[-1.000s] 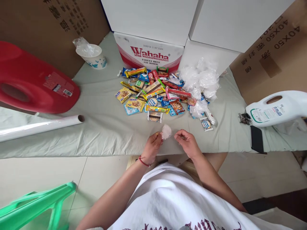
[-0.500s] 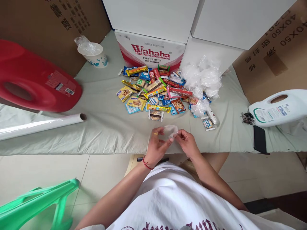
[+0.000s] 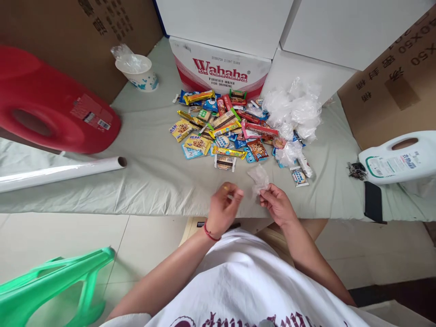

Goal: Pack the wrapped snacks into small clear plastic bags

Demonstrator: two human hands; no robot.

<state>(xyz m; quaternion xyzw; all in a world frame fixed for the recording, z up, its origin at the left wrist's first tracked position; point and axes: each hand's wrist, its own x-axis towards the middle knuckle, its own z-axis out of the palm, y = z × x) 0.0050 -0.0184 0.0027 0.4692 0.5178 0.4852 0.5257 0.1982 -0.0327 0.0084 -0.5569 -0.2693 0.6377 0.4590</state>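
My right hand (image 3: 277,204) pinches a small clear plastic bag (image 3: 259,177) between thumb and fingers, just over the table's front edge. The bag looks thin and crumpled and stands up beyond the fingertips. To its left, my left hand (image 3: 225,206) is apart from the bag, its fingers half curled with a small gap to the thumb and nothing seen in them. Beyond both hands lies a heap of wrapped snacks (image 3: 225,129), mostly biscuits and wafer bars. A pile of clear plastic bags (image 3: 293,109) sits against the heap's right side.
A red jug (image 3: 61,104) and a white roll (image 3: 64,172) lie on the left, with a paper cup (image 3: 138,75) behind. Boxes (image 3: 221,68) line the back. On the right are a white detergent bottle (image 3: 398,159) and a black phone (image 3: 374,202). A green stool (image 3: 61,281) stands below.
My left hand has come off the plastic bag. My right hand has moved slightly right with the bag, which now stands up from its fingers. The view has shifted a little.
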